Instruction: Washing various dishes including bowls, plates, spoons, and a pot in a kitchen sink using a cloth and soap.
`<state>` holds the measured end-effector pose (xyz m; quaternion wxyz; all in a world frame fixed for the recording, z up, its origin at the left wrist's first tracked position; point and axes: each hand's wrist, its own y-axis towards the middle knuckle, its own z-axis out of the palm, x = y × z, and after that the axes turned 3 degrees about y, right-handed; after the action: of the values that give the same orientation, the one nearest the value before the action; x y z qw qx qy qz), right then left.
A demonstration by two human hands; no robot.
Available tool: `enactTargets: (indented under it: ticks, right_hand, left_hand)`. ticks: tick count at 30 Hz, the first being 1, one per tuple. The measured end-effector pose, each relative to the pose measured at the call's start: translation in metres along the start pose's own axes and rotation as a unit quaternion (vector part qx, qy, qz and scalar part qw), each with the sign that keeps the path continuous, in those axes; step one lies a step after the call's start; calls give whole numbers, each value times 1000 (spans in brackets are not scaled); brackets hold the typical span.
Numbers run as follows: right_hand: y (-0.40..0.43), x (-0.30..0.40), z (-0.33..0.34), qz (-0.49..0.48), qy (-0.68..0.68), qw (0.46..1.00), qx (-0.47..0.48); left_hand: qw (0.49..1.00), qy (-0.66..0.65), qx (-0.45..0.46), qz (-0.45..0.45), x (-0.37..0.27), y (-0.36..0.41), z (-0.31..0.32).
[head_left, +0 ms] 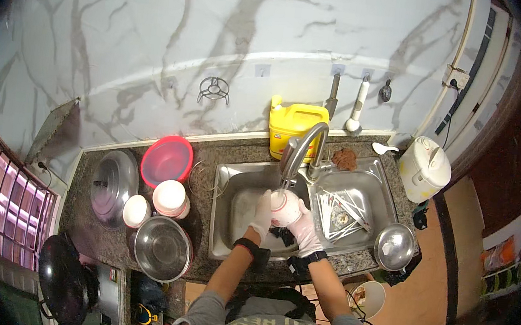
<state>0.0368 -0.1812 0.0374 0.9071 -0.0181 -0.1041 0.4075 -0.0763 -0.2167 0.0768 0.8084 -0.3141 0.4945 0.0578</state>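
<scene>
Both my hands wear thin whitish gloves and hold a white bowl (287, 208) with a red rim line, turned underside up beneath the faucet (298, 154). My left hand (263, 214) grips the bowl's left side, and my right hand (305, 232) its right side. They are over the left basin (242, 207) of a steel double sink. Something dark (284, 235) lies below the bowl, partly hidden by my hands. In the right basin (382, 193), several white chopsticks (344, 217) lie scattered around the drain.
Left of the sink stand stacked white bowls (170, 196), a red-rimmed basin (166, 160), a steel bowl (162, 249) and a pot lid (114, 188). Behind are a yellow jug (294, 128) and brown scrubber (344, 159). A metal bowl (394, 247) and rice cooker (424, 169) are at right.
</scene>
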Motion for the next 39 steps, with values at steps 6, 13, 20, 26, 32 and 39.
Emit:
enactTargets:
  ticks: [6, 13, 20, 26, 32, 39]
  right_hand:
    - [2, -3, 23, -38, -48, 998, 7]
    - [21, -3, 2, 52, -1, 993, -109]
    - [10, 21, 38, 244, -23, 969, -45]
    - [31, 4, 21, 49, -224, 968, -102]
    - [40, -1, 13, -76, -328, 935, -107]
    - [-7, 35, 49, -52, -750, 632, -187]
  left_hand:
    - [883, 295, 85, 356, 23, 21, -34]
    - [990, -85, 5, 115, -6, -5, -5]
    - [885, 367, -19, 285, -13, 0, -33]
    - [978, -26, 69, 196, -8, -7, -31]
    - [951, -154, 268, -13, 40, 18, -64]
    - [962, -97, 257, 12, 19, 1, -60]
